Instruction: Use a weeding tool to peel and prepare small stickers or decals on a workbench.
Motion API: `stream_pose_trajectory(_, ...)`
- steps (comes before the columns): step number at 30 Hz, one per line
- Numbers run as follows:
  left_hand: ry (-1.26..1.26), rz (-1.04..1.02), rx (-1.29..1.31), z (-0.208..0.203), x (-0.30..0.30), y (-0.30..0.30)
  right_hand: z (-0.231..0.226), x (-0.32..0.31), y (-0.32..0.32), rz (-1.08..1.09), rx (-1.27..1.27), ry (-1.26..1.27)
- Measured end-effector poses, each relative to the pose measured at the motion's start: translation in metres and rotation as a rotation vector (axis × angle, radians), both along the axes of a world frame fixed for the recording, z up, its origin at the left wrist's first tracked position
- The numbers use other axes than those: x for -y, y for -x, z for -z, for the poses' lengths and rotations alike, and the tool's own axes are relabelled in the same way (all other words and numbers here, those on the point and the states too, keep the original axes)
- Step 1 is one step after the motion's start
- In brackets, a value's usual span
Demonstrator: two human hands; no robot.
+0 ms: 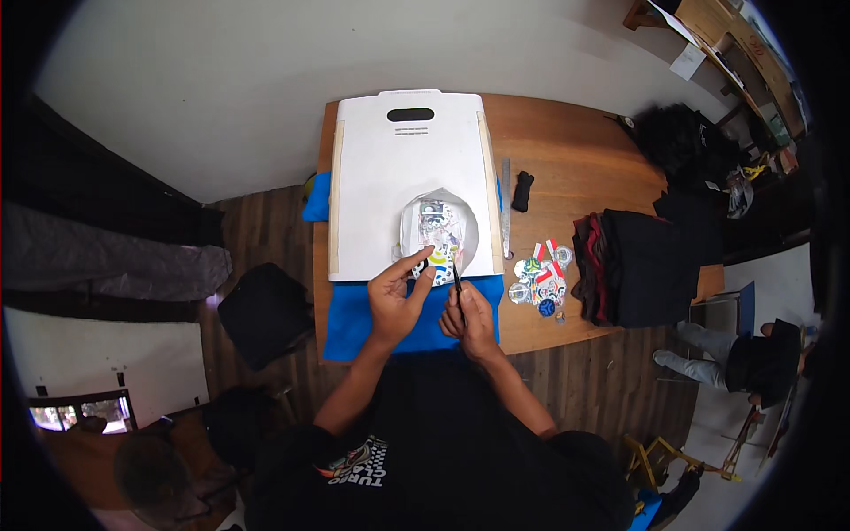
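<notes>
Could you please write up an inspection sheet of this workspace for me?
Surface: wooden table bearing a white board; blue cloth shows past the board's edges.
Things in hand: printed sheet; dark-handled cutting tool, probably scissors; both at a round white container with printed scraps.
Clutter: right of the board, ruler, black object, printed cutouts, folded dark clothes.
Hands: left hand pinches the sheet; right hand grips the tool.
Cables: nothing seen.
Surroundings: wooden floor; black seat left; another person right.
</notes>
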State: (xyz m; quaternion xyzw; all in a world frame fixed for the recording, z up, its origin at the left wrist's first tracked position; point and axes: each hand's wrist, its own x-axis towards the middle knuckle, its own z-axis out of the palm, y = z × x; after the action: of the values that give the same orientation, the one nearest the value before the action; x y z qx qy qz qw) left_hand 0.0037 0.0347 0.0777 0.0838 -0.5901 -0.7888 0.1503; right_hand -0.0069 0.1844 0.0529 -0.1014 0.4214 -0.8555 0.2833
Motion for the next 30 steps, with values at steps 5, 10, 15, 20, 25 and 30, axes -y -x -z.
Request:
stream_pose_trajectory(5,0.009,0.006,0.005,-0.0014,-0.0007,0.0005,-0.0007,-0.0007,0.0000,0.002,0.000,0.008)
stream_pose_trajectory(10,0.050,0.002,-0.030,0.0013,-0.0005,0.0017,-0.0017,-0.0001,0.0012,0.009,0.005,-0.003)
stream_pose_trajectory(15,0.066,0.001,-0.060,-0.0026,-0.0008,0.0025,-0.0028,0.0002,0.0011,0.011,0.007,-0.017)
stream_pose_trajectory(20,0.054,-0.001,-0.045,-0.0040,-0.0013,0.0020,-0.0025,0.0011,0.0007,0.018,0.004,-0.022)
stream_pose_trajectory(25,0.058,0.003,-0.063,-0.0031,-0.0009,0.0024,-0.0024,0.0001,0.0009,0.016,0.017,-0.009)
stream_pose_trajectory(30,0.057,0.014,-0.044,-0.0043,-0.0008,0.0021,-0.0029,0.0000,0.0011,0.007,0.003,-0.005)
